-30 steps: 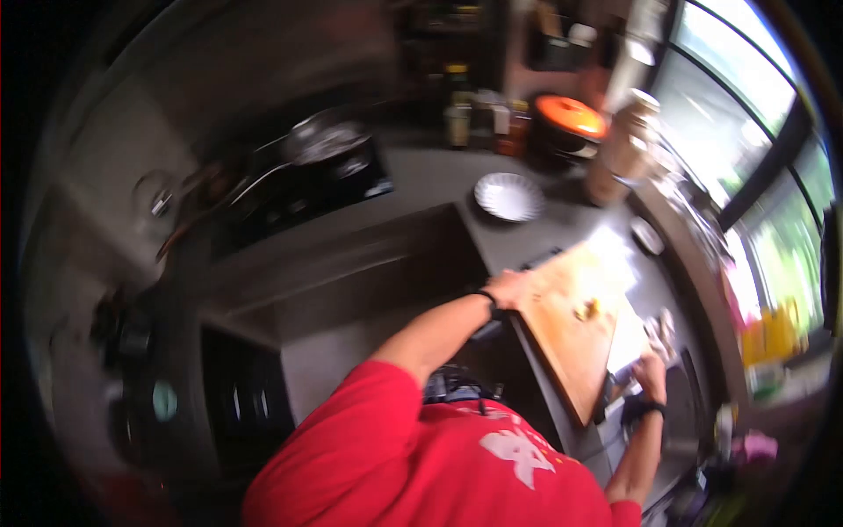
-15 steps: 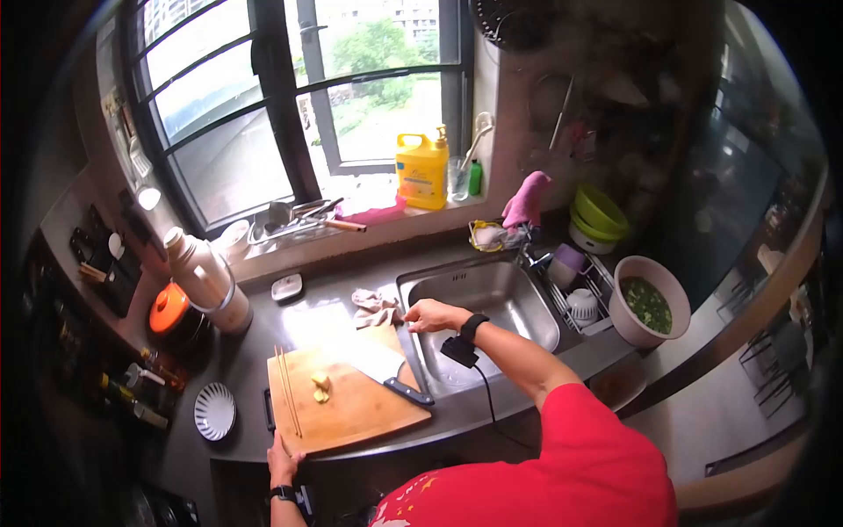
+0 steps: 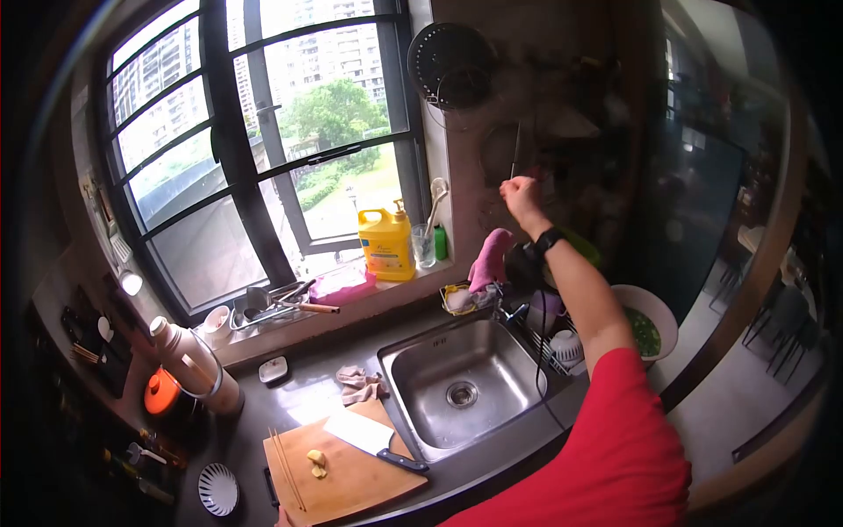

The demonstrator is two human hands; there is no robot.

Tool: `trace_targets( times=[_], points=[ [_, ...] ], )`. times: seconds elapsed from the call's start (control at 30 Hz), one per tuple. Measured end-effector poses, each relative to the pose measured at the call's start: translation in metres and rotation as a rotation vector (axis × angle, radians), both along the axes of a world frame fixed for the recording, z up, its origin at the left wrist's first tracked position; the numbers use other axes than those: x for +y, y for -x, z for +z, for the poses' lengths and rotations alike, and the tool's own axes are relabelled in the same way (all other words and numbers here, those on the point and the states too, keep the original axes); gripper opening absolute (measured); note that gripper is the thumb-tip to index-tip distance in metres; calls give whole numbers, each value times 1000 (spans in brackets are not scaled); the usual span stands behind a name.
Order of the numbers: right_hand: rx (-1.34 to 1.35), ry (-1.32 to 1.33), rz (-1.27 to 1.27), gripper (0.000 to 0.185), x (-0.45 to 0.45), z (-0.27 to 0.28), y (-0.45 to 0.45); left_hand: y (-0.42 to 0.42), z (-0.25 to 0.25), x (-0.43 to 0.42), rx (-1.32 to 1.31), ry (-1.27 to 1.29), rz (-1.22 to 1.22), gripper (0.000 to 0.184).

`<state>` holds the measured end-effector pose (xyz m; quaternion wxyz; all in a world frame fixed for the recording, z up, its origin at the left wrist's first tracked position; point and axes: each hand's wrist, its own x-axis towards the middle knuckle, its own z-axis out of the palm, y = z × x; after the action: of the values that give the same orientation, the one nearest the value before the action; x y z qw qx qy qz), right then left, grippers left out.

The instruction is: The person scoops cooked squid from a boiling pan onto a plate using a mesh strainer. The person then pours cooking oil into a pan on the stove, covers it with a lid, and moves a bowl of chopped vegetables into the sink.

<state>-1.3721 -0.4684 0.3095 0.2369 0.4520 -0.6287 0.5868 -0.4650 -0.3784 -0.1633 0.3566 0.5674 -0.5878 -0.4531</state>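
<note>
My right hand [image 3: 524, 198] is raised to the dark wall behind the sink, fingers curled closed at the lower end of a long thin utensil [image 3: 516, 151] hanging there. What is in the fingers is hidden. Only a sliver of my left hand [image 3: 283, 518] shows, by the near left corner of the wooden cutting board [image 3: 351, 492]. On the board lie a cleaver [image 3: 362, 432] with a dark handle, yellow ginger-like pieces [image 3: 317, 459] and a pair of chopsticks [image 3: 286, 470].
The steel sink [image 3: 421, 351] is right of the board, with a crumpled cloth [image 3: 360, 385] at its left. A yellow jug [image 3: 386, 246] stands on the sill. A white bowl with greens [image 3: 645, 332] sits far right; a ribbed dish [image 3: 218, 489] lies left.
My right hand has gone from the sink's left edge up to the wall at the hanging utensil. The view has tilted upward, and my left hand has mostly dropped out of frame.
</note>
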Motion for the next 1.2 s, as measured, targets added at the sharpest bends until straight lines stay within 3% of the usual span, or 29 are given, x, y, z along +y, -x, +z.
trace_targets(
  times=[0.07,0.13,0.17,0.2,0.27,0.3,0.33,0.4,0.43,0.47,0.5,0.53,0.57,0.6,0.63,0.67,0.73,0.87,1.0,1.07,1.2],
  points=[
    [-52,6,-182,15,-18,-22,61,0,6,7,-129,-82,56,57],
    [-295,-41,-16,17,-14,-29,73,3,9,6,-121,-87,61,57],
    [-391,-137,11,34,-19,-33,84,7,13,7,-107,-85,60,58],
    [-395,-145,19,34,-28,-38,93,11,17,9,-111,-92,69,58],
    [-397,-72,-71,58,-47,-51,106,18,26,13,-37,-72,74,59],
    [-514,-182,69,77,-35,-38,93,16,33,12,-224,-45,-8,53],
    [-518,-192,83,77,-46,-39,98,18,35,19,-229,-53,7,53],
    [-404,-158,-41,86,-76,-55,135,52,87,35,-406,53,62,43],
    [-400,-106,-21,85,-79,-56,135,49,91,15,-654,10,-10,98],
    [-392,-59,10,85,-90,-61,145,52,84,1,-230,-190,104,100],
    [-432,-87,65,79,-92,-61,161,46,79,5,28,-372,258,103],
    [-471,-124,125,73,-110,-67,176,50,85,14,-492,-57,88,103],
    [-578,-262,247,60,-83,-45,147,39,71,11,-548,-11,75,102],
    [-518,-30,132,55,-110,-63,166,47,84,16,-568,88,39,103],
    [-585,-193,277,58,-107,-59,178,66,112,22,-609,58,48,103],
    [-654,-231,242,63,-128,-66,208,69,117,23,-633,13,70,104],
    [-427,1,25,68,-155,-82,229,62,108,21,-663,-29,110,106],
    [-543,-12,220,77,-123,-52,163,65,114,22,-621,-108,149,106],
    [-559,164,-51,58,-122,-43,129,69,122,22,-669,-85,123,106],
    [-240,41,-513,56,-129,-45,153,72,127,23,-687,-113,130,105],
    [-311,74,-448,60,-118,-23,145,74,130,21,-640,-144,137,103]
  ],
)
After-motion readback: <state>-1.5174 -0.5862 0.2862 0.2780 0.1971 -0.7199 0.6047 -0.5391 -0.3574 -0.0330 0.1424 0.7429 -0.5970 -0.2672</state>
